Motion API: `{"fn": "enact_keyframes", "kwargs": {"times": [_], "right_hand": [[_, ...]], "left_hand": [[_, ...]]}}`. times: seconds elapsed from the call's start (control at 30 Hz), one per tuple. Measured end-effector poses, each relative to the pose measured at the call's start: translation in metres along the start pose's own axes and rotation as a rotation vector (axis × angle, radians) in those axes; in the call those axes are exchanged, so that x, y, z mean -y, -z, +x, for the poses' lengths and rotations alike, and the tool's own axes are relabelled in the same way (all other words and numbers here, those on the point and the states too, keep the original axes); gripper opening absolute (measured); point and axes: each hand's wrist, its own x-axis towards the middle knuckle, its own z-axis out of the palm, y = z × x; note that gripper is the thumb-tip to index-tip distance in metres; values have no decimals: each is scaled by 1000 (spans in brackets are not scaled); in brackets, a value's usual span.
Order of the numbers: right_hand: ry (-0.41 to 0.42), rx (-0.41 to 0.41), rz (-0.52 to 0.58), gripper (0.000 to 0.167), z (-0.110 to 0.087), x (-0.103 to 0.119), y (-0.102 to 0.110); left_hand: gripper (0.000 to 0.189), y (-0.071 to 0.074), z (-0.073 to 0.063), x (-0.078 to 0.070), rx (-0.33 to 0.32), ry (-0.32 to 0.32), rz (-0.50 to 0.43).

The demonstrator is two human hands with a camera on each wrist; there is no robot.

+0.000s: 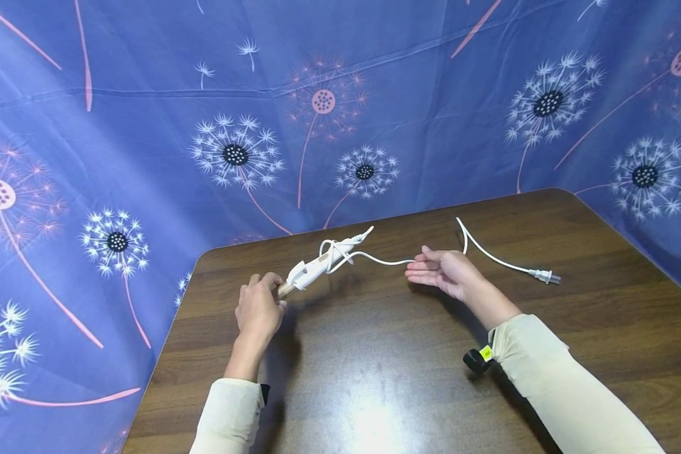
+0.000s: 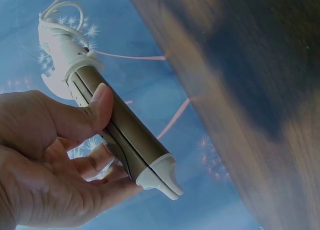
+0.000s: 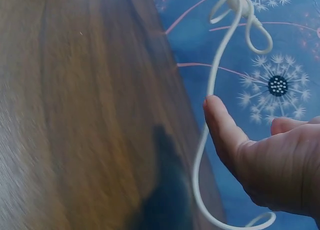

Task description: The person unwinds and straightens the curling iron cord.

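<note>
- Hair iron (image 1: 318, 266), white with a bronze barrel (image 2: 125, 120), is slanting in mid-air above the left-centre part of the desk (image 1: 374, 353); its handle is pointing away towards the far edge.
- Left hand (image 1: 259, 306) is gripping the barrel, its thumb pressing on one side and its curled fingers supporting the other.
- White tip (image 2: 162, 172) is projecting beyond the fingers in the left wrist view; a narrow seam is running lengthwise along the barrel towards it.
- White cord (image 1: 394, 263) is looping around the handle, then stretching across to the right hand (image 1: 445, 272).
- Right hand is extending its fingers nearly straight towards the iron, its palm turning inward. The cord is passing behind the fingers in the right wrist view; whether they are touching it, one cannot tell.
- Plug (image 1: 545, 276), with two metal prongs, is ending the cord on the right of the desk, well apart from the iron.
- Pale sleeves (image 1: 573, 391) are covering both forearms, and a black device (image 1: 477, 360) is sitting at the right wrist.
- Blue cloth (image 1: 431, 157), dandelion-patterned, is hanging behind the wood-grained desk.
</note>
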Motion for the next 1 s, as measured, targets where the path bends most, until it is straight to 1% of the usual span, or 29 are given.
{"fn": "enact_keyframes", "kwargs": {"times": [0.1, 0.2, 0.33, 0.47, 0.57, 0.6, 0.73, 0.83, 0.93, 1.0], "right_hand": [[-48, 39, 54, 56, 5, -7, -1], [-80, 74, 127, 58, 10, -13, -3], [-98, 114, 264, 55, 15, -20, -8], [-108, 137, 424, 52, 21, -25, -12], [-110, 129, 541, 43, 24, -26, -15], [-110, 126, 573, 37, 25, -27, -15], [-111, 111, 646, 15, 29, -27, -19], [-108, 105, 662, 11, 30, -26, -22], [-102, 77, 705, 12, 31, -24, -25], [-95, 44, 720, 12, 32, -23, -26]], "left_hand": [[44, 1, 0, -1, 6, 2, -5], [44, 2, -1, -3, 7, 1, -6], [45, 3, -2, -5, -1, -3, -8], [46, 4, -4, -7, -4, -12, -8], [46, 4, -5, -9, -3, -19, -5], [46, 4, -5, -9, -2, -21, -1], [46, 4, -6, -9, 13, -27, 7], [46, 4, -6, -9, 15, -25, 9], [45, 5, -6, -9, 7, -25, 5], [45, 6, -6, -9, 3, -26, 3]]}}
